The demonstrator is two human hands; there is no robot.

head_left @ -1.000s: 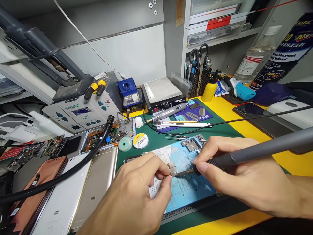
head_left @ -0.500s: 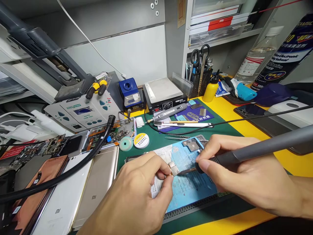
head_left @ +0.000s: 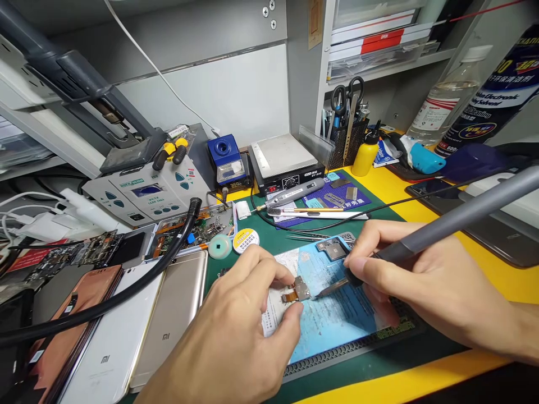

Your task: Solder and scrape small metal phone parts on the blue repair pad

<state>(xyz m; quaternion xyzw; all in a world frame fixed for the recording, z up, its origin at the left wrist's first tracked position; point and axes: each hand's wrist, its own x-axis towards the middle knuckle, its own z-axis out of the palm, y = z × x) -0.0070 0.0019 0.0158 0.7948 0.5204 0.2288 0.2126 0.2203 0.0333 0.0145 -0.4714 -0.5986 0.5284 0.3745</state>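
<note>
My left hand (head_left: 248,320) has thumb and fingertips at opposite edges of a small metal phone part (head_left: 302,290), with an orange flex cable (head_left: 288,297) on its left side. The part rests on a worn blue-and-white sheet (head_left: 324,331). My right hand (head_left: 412,269) grips a soldering iron (head_left: 442,227) like a pen. Its thin tip points left and ends just right of the metal part; whether they touch I cannot tell. A dark square component (head_left: 336,249) lies at the sheet's upper edge.
A black hose (head_left: 138,286) crosses phone back covers (head_left: 151,336) at left. Behind stand a hot-air station (head_left: 147,191), a blue iron stand (head_left: 225,160) and a heating plate (head_left: 288,163). Tweezers (head_left: 309,235), a yellow bottle (head_left: 365,151) and a round tin (head_left: 245,241) are nearby.
The iron's tip has drawn back slightly right from the metal part. My left fingers have loosened and spread, so the orange flex cable now shows between them. The view has shifted slightly.
</note>
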